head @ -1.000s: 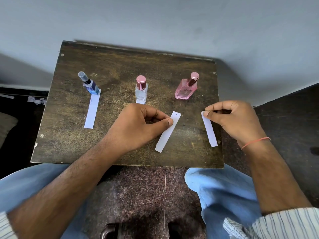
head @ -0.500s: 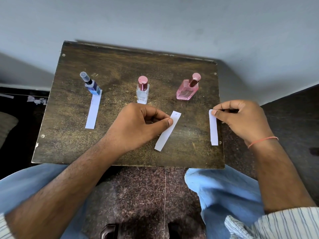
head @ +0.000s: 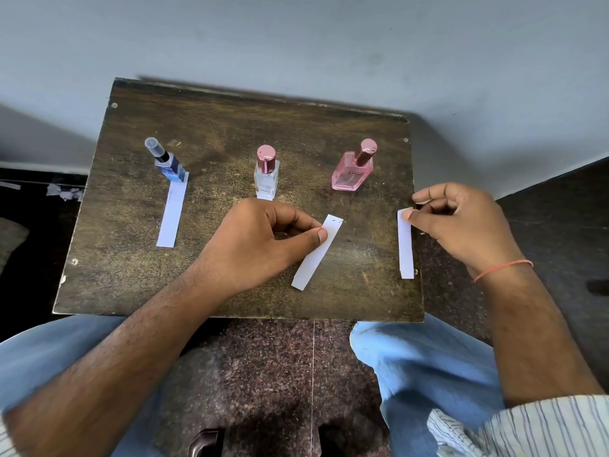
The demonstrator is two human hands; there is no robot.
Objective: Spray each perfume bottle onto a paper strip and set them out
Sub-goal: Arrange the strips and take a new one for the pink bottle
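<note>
Head view: a worn, dark wooden table stands against a pale wall. Three perfume bottles stand in a row across its far half. At ten o'clock from the table's middle is the blue bottle with a clear cap; its label is too small to read. A white paper strip lies with its far end touching that bottle's base and runs toward six o'clock. Near twelve o'clock stands the clear bottle with a rosy metallic cap, a bit of white paper showing at its base. At two o'clock is the pink bottle, tilted in view, bearing faint lettering that cannot be made out.

The left hand is curled, thumb and forefinger pinching the side of a slanted strip that lies at about five o'clock from the clear bottle; small dark marks at its far end are unreadable. The right hand, at three o'clock, pinches the top of an edge strip along the table's right edge.
</note>
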